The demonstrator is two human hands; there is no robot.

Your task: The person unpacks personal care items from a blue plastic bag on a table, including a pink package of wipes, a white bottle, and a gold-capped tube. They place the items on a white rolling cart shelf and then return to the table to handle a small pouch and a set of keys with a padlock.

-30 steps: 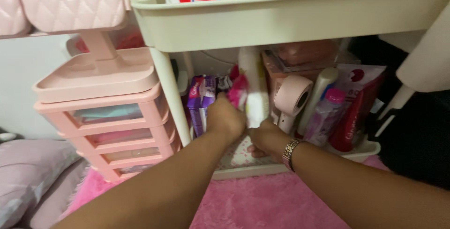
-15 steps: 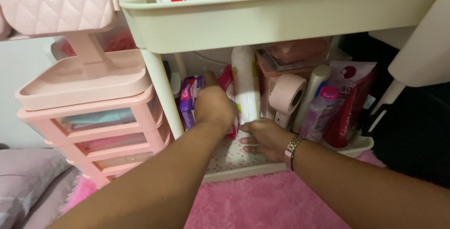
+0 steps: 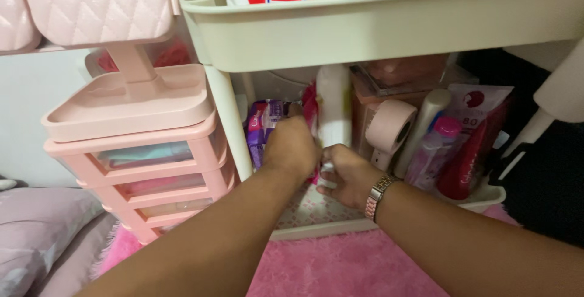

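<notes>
The white bottle point(image 3: 334, 105) stands upright in the cart's point(image 3: 389, 23) bottom tray, under the upper shelf, with a pink packet point(image 3: 311, 105) touching its left side. My right hand point(image 3: 344, 174) is closed around the bottle's base, a gold watch point(image 3: 377, 192) on that wrist. My left hand point(image 3: 292, 148) is curled over the pink packet, gripping it, just right of the purple packs point(image 3: 263, 128). A pink roll point(image 3: 389, 128) sits right of the bottle. Pink drawers point(image 3: 140, 169) stand left of the cart, on the pink rug point(image 3: 340, 266).
</notes>
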